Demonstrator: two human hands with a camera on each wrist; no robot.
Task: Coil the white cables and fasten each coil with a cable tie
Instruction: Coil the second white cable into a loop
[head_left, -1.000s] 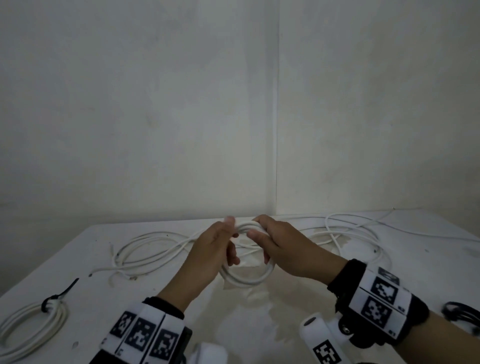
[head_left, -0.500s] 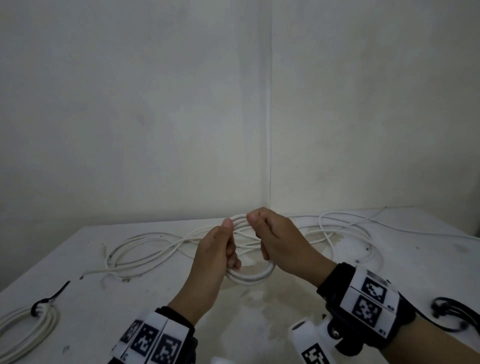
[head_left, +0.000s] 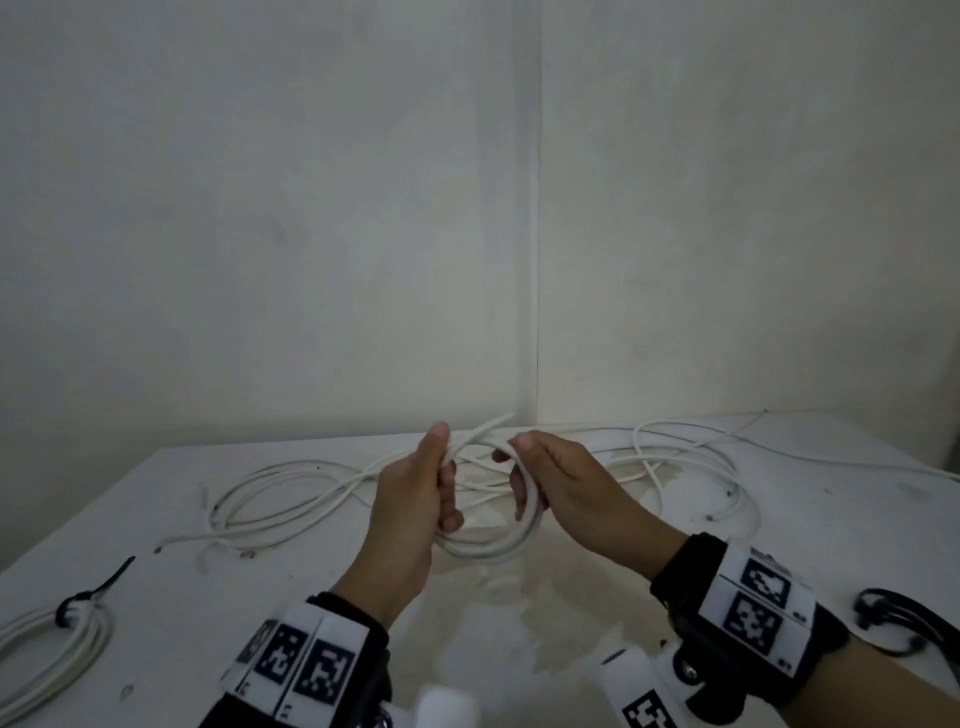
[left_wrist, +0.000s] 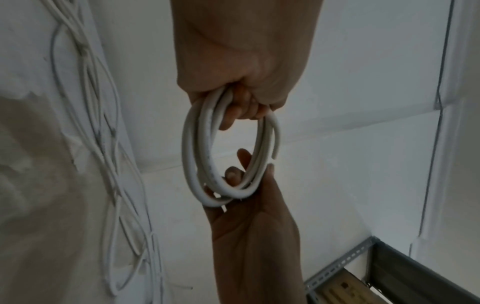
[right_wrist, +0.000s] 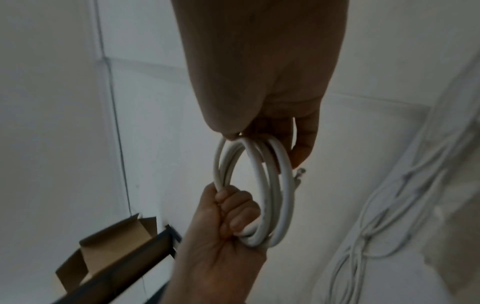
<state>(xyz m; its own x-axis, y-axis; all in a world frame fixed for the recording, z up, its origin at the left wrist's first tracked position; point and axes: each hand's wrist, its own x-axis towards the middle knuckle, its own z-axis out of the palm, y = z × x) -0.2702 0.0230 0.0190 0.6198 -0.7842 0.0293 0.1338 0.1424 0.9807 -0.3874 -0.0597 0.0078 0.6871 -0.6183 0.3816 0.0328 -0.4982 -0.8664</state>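
Head view: left hand (head_left: 410, 499) and right hand (head_left: 566, 483) both grip the coil (head_left: 488, 545) – no tie yet. Keep loops bunched tight, tuck the loose end (head_left: 493, 422).

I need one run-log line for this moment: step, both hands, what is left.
step: coiling | left hand: grips coil | right hand: grips coil | tied coil: table left | loose cables: uncoiled

No words, brands or numbers can be read. The wrist bands (head_left: 763, 605) carry only black-and-white square marker patterns, and the small marks at their edges are too blurred to make out.
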